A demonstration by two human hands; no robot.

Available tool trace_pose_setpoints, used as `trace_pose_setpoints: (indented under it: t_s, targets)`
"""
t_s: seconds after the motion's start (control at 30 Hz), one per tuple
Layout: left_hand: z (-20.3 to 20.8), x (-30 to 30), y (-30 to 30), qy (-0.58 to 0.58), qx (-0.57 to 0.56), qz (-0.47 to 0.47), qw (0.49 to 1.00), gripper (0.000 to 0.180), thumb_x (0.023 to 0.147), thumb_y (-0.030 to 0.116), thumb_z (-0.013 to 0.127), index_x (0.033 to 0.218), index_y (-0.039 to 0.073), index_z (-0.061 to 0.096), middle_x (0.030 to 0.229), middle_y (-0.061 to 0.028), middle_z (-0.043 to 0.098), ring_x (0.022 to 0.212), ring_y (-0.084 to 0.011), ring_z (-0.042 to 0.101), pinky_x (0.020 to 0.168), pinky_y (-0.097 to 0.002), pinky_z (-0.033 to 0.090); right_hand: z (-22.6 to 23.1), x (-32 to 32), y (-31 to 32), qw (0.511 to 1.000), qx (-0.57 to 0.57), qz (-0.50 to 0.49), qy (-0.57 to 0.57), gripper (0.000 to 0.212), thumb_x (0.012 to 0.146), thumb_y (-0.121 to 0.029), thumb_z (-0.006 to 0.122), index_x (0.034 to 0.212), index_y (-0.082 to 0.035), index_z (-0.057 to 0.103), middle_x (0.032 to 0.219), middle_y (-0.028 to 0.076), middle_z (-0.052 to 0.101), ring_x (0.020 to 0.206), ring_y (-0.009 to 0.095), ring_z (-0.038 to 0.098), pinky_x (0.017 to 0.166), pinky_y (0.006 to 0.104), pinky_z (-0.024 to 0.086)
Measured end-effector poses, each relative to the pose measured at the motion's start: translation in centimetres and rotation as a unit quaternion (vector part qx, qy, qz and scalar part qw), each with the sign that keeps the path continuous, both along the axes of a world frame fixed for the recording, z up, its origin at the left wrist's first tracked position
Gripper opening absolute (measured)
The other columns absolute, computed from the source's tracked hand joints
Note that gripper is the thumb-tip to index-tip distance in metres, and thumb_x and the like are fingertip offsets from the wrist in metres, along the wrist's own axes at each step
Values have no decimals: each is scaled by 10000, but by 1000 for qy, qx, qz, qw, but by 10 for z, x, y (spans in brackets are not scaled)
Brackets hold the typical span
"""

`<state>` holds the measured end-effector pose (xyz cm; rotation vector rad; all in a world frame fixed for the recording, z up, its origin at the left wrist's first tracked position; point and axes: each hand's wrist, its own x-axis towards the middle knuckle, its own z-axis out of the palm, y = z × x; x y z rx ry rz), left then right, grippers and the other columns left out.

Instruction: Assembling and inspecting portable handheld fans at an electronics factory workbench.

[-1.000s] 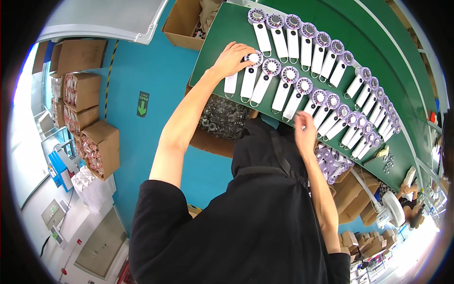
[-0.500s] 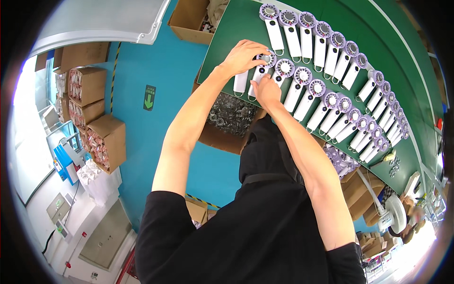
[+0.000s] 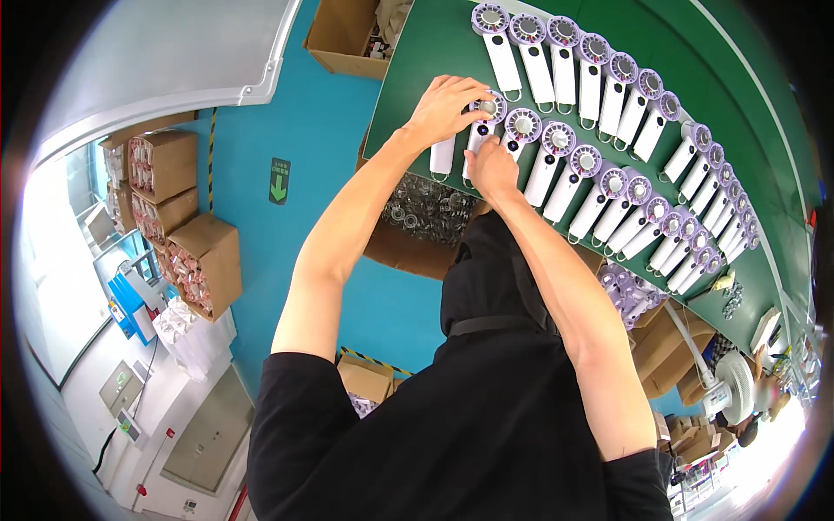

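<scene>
My left hand (image 3: 445,108) curves over the near row's left end, its thumb and fingertips closed on the round purple head of a handheld fan (image 3: 480,132). Against that fan's white handle presses my right hand (image 3: 494,170), fingers curled, covering part of the handle. The fan lies flat on the green table. Just left of it, another white handle (image 3: 441,157) pokes out below my left hand, and its upper end is hidden. To the right, a handheld fan (image 3: 523,127) lies beside my right hand, its lower handle covered.
Handheld fans lie in two rows along the green table (image 3: 426,52); a far-row fan (image 3: 502,65) marks that row's left end. Below the table edge stands a carton of clear plastic parts (image 3: 426,208). An open carton (image 3: 347,62) sits at the back left, and a white standing fan (image 3: 737,386) at the right.
Both hands stay at the same fan with almost the same grip. The whole view has shifted slightly, moving the background cartons and the far rows a little.
</scene>
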<state>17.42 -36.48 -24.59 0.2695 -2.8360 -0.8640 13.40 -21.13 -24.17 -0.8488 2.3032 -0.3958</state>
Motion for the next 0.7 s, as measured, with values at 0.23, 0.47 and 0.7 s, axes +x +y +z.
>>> trace_pose_setpoints:
  t_s: [0.23,0.47,0.7]
  targets:
    - [-1,5,-2,11,-7,3,1000,332,841,360,656,1098,150,651,1192,-18,625,1149,-230,531,1034,-394,350,0,4,-3,1000,-2,-8,1,406,864,-270,655,994,93,526,866,247,676,812,385,685,720,434,556]
    - [19,30,-4,21,36,97,994,541,813,358,700,1254,100,524,1289,-111,549,1209,-311,490,1040,-413,370,1,0,-1,999,18,-33,-30,437,849,-272,670,1022,102,522,913,267,670,874,399,672,769,443,544]
    - [6,44,-12,17,104,134,985,350,854,267,671,1150,99,588,1278,-77,581,1151,-304,552,951,-390,455,3,0,-2,999,12,-34,-41,448,847,-271,664,1040,106,518,922,285,662,879,417,664,784,463,536]
